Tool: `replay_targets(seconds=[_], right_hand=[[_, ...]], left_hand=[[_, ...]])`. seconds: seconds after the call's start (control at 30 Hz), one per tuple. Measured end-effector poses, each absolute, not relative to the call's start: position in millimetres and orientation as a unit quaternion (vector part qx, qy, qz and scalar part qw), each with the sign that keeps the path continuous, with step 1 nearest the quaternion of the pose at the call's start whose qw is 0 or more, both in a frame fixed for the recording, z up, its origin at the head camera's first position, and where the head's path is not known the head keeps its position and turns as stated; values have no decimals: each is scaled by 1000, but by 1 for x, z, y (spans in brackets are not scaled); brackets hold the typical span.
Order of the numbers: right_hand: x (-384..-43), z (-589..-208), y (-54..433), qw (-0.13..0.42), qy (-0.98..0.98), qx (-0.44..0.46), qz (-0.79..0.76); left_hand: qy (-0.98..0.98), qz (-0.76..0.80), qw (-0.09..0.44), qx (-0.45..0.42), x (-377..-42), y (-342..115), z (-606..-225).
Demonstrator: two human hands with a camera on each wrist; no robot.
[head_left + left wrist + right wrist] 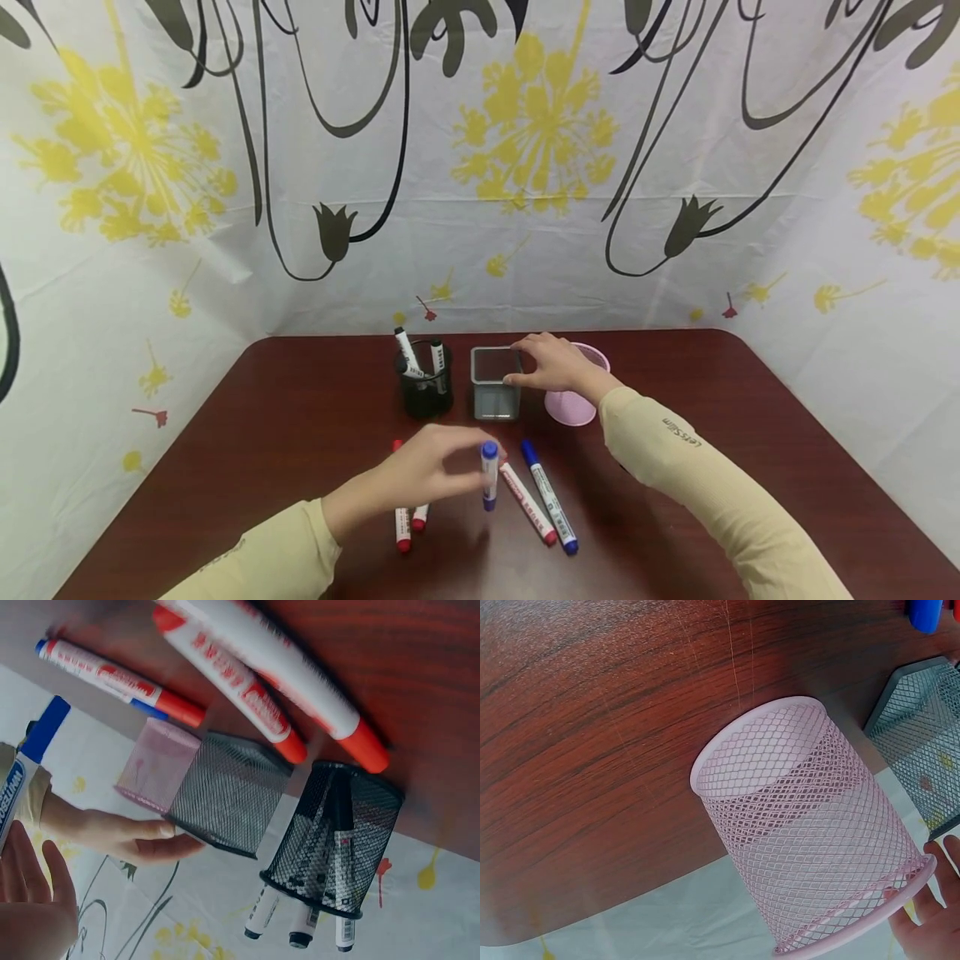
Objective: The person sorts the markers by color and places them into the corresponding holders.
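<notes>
My left hand pinches a blue whiteboard marker between thumb and fingers, holding it upright above the front part of the table. Farther back, my right hand grips the rim of a grey square mesh pen holder at its right side, thumb toward the front corner. In the left wrist view its fingers lie along that rim. A pink round mesh pen holder stands just right of the square one, partly behind the right hand and wrist in the head view.
A black round mesh pen holder with several black-capped markers stands left of the square one. Near the left hand lie two red markers. Another red marker and a blue one lie right of it. Patterned cloth surrounds the table.
</notes>
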State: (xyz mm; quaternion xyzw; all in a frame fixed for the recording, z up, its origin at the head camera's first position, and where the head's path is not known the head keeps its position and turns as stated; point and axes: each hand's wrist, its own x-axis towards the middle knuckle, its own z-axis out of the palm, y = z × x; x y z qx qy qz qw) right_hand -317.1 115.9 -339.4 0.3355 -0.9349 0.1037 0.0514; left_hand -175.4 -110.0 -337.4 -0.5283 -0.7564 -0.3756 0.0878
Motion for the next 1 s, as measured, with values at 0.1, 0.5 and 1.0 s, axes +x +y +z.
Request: replay_targets(seconds=[0.1,0.5,1.0], right_hand=[[-317,-340,116,52,-935,335,102],[-318,-341,117,55,-935,337,100],[-316,-337,115,48,-936,334,100]], left_hand=[[-753,-398,83,-517,-179,-108,-327],[-804,-410,54,-426,-209,-112,-297],[-806,-455,40,-377,-225,-101,-249]])
